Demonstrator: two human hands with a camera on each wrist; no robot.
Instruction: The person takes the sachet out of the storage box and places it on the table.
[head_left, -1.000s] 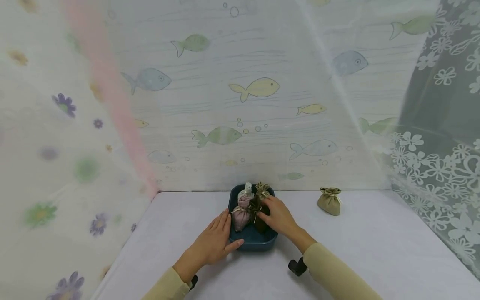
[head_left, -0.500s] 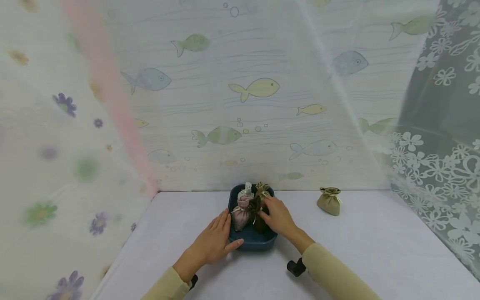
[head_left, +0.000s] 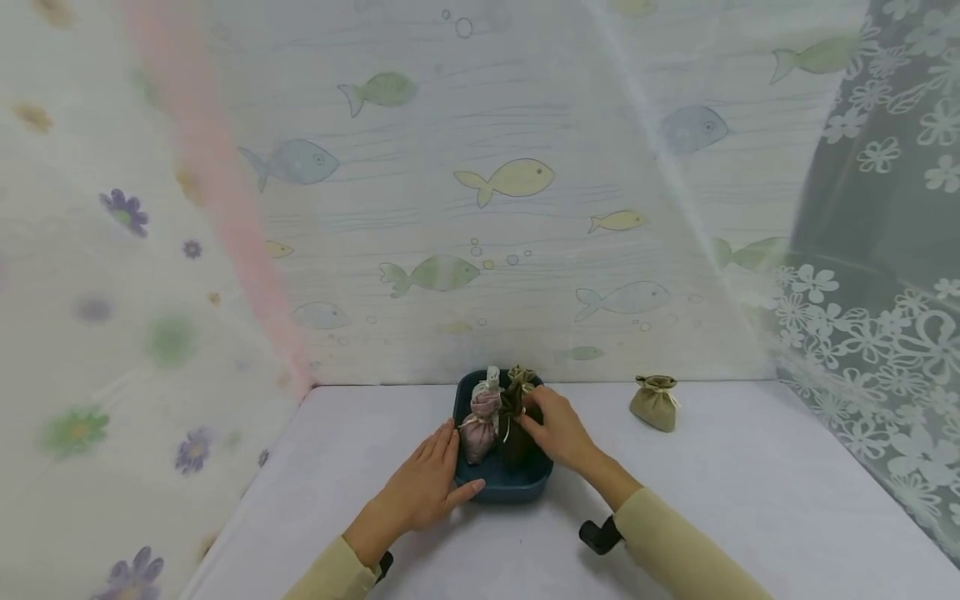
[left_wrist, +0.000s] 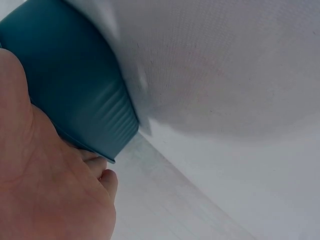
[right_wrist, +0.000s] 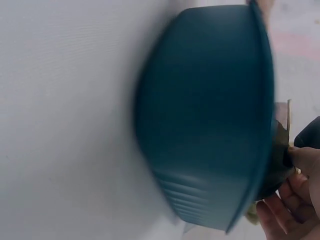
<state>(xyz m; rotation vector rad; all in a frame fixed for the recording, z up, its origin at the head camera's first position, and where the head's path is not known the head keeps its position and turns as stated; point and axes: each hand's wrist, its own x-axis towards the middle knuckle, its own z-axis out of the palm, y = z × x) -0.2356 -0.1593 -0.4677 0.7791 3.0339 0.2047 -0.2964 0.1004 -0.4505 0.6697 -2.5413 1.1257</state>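
Compared with half a second before, the dark pouch [head_left: 516, 427] is seen raised slightly and more upright in the tray [head_left: 501, 486], and the right hand [head_left: 557, 430] has been shifted a little up and back with it. The left hand [head_left: 422, 490] is found where it was, and the view as a whole is tipped slightly.

The left hand is laid flat on the desk [head_left: 750, 492] against the tray's left wall, fingers straight and together, thumb along the near edge; nothing is gripped by it. In the left wrist view the palm [left_wrist: 45, 195] is pressed to the ribbed wall of the tray [left_wrist: 75, 95]. The right hand is reached in from the right, its fingers curled round the neck of the dark pouch, which is pinched near its tie. In the right wrist view the fingertips [right_wrist: 295, 200] are seen past the tray's rim, closed on dark cloth; the picture is blurred.

The tray is a dark teal, rounded square dish, set near the middle of the desk toward the back. Beside the dark pouch a pink pouch [head_left: 480, 432] is held in it, with a pale pouch [head_left: 492, 379] and an olive pouch [head_left: 522, 377] behind. A tan pouch [head_left: 655, 403] is stood on the desk well to the right, apart from the tray. Fish-patterned sheeting [head_left: 502, 179] is hung behind.
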